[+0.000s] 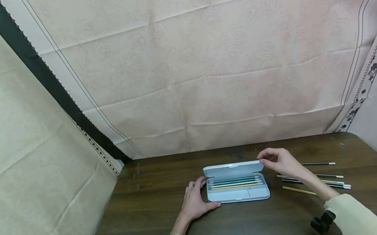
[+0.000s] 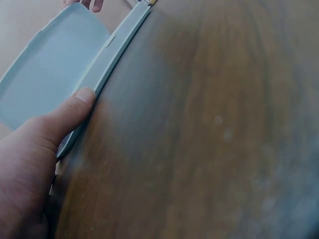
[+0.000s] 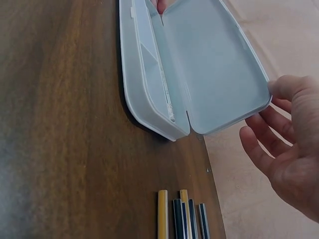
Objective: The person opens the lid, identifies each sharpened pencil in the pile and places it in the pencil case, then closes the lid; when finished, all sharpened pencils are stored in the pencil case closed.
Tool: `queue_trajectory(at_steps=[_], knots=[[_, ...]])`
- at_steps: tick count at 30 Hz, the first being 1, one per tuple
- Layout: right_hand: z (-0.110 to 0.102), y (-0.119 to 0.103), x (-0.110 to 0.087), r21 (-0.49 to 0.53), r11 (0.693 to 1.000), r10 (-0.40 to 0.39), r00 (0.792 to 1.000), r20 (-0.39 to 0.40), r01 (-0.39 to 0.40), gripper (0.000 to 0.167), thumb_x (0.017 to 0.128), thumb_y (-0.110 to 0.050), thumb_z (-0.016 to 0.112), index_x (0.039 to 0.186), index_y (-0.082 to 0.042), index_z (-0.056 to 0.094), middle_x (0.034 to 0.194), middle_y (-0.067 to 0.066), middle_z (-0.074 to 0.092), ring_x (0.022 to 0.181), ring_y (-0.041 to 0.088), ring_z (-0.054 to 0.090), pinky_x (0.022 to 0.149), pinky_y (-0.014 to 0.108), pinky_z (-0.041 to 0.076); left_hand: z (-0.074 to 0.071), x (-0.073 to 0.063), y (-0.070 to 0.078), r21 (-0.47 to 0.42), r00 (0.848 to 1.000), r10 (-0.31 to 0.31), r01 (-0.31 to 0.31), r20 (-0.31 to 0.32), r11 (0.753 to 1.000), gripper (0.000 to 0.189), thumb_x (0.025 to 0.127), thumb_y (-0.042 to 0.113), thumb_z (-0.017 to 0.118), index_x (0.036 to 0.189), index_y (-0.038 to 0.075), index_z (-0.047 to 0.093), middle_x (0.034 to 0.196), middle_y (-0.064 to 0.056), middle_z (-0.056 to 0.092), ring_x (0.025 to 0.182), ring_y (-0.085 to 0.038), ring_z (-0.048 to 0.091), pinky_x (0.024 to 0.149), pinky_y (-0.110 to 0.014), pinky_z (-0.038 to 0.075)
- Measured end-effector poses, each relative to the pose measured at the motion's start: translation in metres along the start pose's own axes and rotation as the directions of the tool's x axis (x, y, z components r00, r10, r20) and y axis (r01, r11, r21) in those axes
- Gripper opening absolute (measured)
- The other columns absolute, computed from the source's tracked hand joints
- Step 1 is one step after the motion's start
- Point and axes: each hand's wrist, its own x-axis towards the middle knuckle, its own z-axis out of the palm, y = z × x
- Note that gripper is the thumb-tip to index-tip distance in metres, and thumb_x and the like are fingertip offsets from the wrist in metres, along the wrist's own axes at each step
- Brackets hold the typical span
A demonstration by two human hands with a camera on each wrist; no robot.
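A light blue pencil case lies on the table with its lid raised at the back. Several green and yellow pencils lie side by side in its rear compartment. My left hand holds the case by its left end, the thumb on the front edge and the fingers near the back corner. In the left wrist view that thumb presses against the case's front wall. My right hand pinches the lid's right corner between thumb and fingers, plainly seen in the right wrist view.
Several loose pencils lie to the right of the case, partly beneath my right forearm. The brown wooden table ends at a cloth-covered wall behind. More pale cloth hangs on the left side.
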Motion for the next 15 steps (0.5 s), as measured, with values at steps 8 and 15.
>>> queue_trajectory(at_steps=[8,15], knots=[[-0.0001,0.0037,-0.0025,-0.003,1.000,-0.024,0.999,0.033,0.025,0.012,0.093,-0.005,0.069,0.104,-0.009,0.073,0.098,-0.002,0.068,0.084,0.016,0.061,0.074,0.029,0.053,0.0004,-0.0008,0.0008,-0.012,1.000,-0.022,0.022,0.015,1.000,0.102,0.069,0.067,0.081,0.148,0.017,0.043,0.138,0.002,0.058,0.107,-0.020,0.043,0.092,-0.045,0.037],[0.0000,0.0032,-0.0040,0.014,1.000,-0.023,0.999,0.039,0.022,0.011,0.093,-0.005,0.070,0.103,-0.008,0.073,0.097,0.001,0.068,0.083,0.016,0.060,0.072,0.029,0.053,-0.0016,-0.0008,-0.0019,-0.110,1.000,-0.011,0.010,-0.004,0.994,0.093,0.077,0.063,0.077,0.149,0.015,0.041,0.142,0.000,0.056,0.115,-0.023,0.045,0.096,-0.049,0.038]])
